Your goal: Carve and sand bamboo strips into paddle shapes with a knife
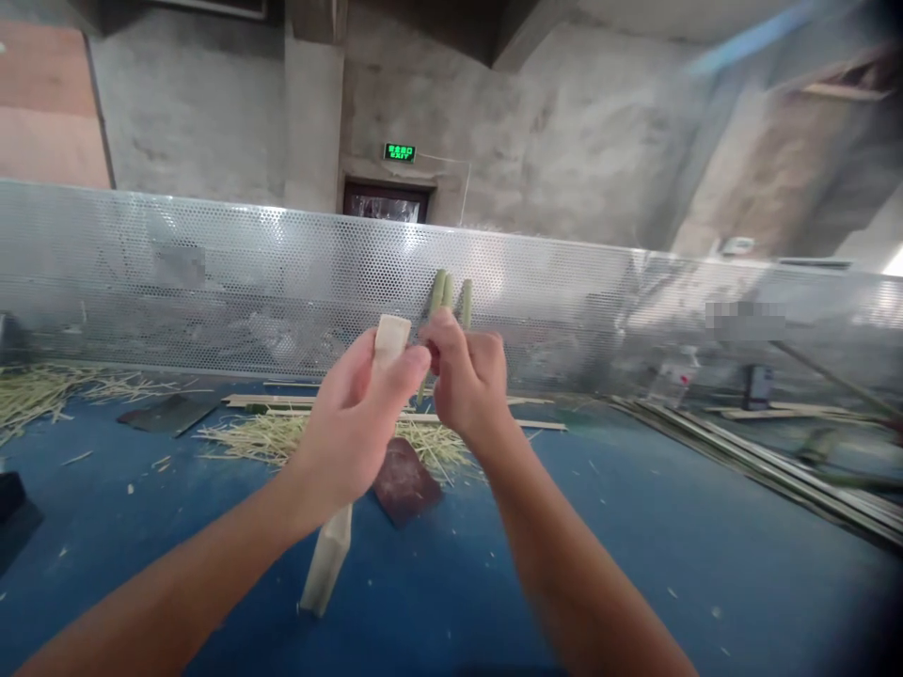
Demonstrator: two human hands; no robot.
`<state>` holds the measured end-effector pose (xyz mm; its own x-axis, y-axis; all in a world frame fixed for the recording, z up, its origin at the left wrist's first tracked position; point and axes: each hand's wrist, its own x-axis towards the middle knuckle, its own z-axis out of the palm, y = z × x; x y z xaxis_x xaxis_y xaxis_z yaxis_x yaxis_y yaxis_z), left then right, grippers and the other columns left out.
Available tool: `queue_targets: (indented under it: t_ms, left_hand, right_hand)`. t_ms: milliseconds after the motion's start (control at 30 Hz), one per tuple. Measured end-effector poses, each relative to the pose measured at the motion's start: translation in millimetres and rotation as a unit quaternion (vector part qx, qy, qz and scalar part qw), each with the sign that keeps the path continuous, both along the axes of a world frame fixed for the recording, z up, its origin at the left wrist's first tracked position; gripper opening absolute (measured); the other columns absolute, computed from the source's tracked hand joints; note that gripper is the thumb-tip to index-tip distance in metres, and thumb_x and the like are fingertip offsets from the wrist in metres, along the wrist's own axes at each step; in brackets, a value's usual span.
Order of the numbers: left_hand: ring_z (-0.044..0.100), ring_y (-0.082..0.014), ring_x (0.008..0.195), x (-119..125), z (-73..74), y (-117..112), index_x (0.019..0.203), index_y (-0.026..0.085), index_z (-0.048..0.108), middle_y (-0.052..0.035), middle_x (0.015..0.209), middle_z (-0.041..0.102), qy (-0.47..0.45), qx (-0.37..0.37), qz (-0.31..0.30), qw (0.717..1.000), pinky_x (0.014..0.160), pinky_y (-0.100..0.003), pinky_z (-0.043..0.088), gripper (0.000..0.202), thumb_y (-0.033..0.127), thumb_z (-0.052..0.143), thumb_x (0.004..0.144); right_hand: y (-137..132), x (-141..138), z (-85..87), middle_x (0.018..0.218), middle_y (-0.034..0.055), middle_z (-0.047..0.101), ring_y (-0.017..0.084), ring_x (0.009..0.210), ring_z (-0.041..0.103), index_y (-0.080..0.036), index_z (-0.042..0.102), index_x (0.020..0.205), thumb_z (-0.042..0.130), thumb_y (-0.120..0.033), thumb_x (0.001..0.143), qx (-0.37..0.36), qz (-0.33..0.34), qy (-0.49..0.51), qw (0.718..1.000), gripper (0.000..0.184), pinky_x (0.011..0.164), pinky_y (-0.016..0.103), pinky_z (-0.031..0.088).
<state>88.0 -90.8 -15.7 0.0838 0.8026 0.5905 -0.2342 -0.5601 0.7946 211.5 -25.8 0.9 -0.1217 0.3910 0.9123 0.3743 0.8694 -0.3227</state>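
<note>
My left hand (345, 423) is closed around a pale, flat-ended wood or bamboo piece (392, 337), which sticks up between thumb and fingers. A similar pale length (326, 569) shows below that hand; whether the two are one piece is hidden by the hand. Close on its right, my right hand (469, 376) has its fingers curled in a pinch near the pale piece's upper end. What they hold, if anything, I cannot make out. Behind the right hand, several green bamboo lengths (447, 290) stand against the perforated metal screen (564, 291).
On the blue tabletop (607, 555) lie a dark red sheet (405, 481), a dark sheet (167, 414), pale strips (522, 425) and shavings (246, 439). More shavings (35, 393) are at far left. Long strips (762, 461) and a clear bottle (673, 376) are at right.
</note>
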Motion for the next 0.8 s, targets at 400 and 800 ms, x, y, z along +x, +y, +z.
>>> queue_targets:
  t_ms: [400, 800]
  left_hand:
    - [0.022, -0.0045, 0.044, 13.0, 0.6, 25.4, 0.072, 0.021, 0.043, 0.0086, 0.055, 0.030, 0.044, -0.007, 0.040, 0.998, 0.037, -0.019, 0.021, 0.038, 0.047, 0.068, 0.085]
    - [0.021, -0.0057, 0.044, 9.0, 2.3, 16.4, 0.066, 0.023, 0.033, 0.0083, 0.055, 0.025, 0.051, -0.005, 0.087, 0.995, 0.036, -0.022, 0.017, 0.049, 0.051, 0.070, 0.081]
  right_hand:
    - [27.8, -2.4, 6.3, 0.043, -0.0052, 0.027, 0.007, 0.040, 0.026, -0.023, 0.024, 0.050, 0.039, -0.034, 0.095, -0.004, -0.008, 0.042, 0.999, 0.049, 0.041, 0.025, 0.021]
    - [9.9, -5.4, 4.4, 0.043, -0.0058, 0.025, 0.009, 0.041, 0.024, -0.023, 0.023, 0.055, 0.035, -0.026, 0.094, 0.040, -0.116, -0.045, 0.991, 0.041, 0.046, 0.029, 0.018]
